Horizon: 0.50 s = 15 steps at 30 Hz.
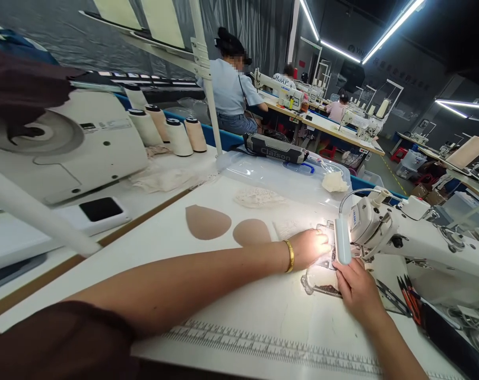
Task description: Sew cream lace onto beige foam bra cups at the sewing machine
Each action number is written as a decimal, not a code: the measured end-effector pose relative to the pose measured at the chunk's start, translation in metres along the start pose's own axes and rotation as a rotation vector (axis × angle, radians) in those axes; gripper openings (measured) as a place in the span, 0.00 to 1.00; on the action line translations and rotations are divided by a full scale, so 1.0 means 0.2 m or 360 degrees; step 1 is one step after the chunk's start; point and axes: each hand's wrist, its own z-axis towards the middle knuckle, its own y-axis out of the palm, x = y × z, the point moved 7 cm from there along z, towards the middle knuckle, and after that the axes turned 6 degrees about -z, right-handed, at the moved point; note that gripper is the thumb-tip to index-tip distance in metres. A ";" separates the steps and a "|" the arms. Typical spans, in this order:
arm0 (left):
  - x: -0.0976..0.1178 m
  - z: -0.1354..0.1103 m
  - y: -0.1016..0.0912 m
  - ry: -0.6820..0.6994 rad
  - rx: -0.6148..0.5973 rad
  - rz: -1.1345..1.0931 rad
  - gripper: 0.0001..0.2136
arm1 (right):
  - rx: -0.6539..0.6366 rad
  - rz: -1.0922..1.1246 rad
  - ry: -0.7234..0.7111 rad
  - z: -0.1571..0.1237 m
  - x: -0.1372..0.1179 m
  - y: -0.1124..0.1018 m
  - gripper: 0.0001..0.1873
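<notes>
My left hand (308,249), with a gold bangle at the wrist, reaches to the lit plate of a sewing machine (398,227). Its fingers are stretched out and lie down on the work, washed out by the glare. A pale fabric piece with a lace edge (322,278) lies just in front of the plate. My right hand (357,290) is closed at this piece's right edge, thumb and forefinger on it. A small lamp (342,243) on a bent neck hides the needle area and some fingertips.
Two brown fabric cups (208,222) and a lace piece (259,198) lie left of the machine. Scissors (393,296) and orange-handled tools (410,298) lie at right. Printed ruler (271,348) runs along the front edge. Thread cones (179,138) and a plastic lid (243,164) stand behind. Co-workers sit beyond.
</notes>
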 end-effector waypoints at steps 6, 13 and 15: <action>0.06 -0.19 -0.14 -0.0031 0.0009 -0.0050 0.08 | -0.0251 0.1028 0.0735 -0.01 -0.02 0.08 0.11; 0.40 -0.54 -0.12 -0.0897 -0.0024 -0.1844 0.14 | 0.0007 0.1926 0.1247 -0.03 -0.22 0.15 0.29; 0.48 -0.62 -0.01 -0.1452 0.0011 -0.2677 0.23 | 0.0093 0.1932 0.1239 -0.08 -0.28 0.13 0.32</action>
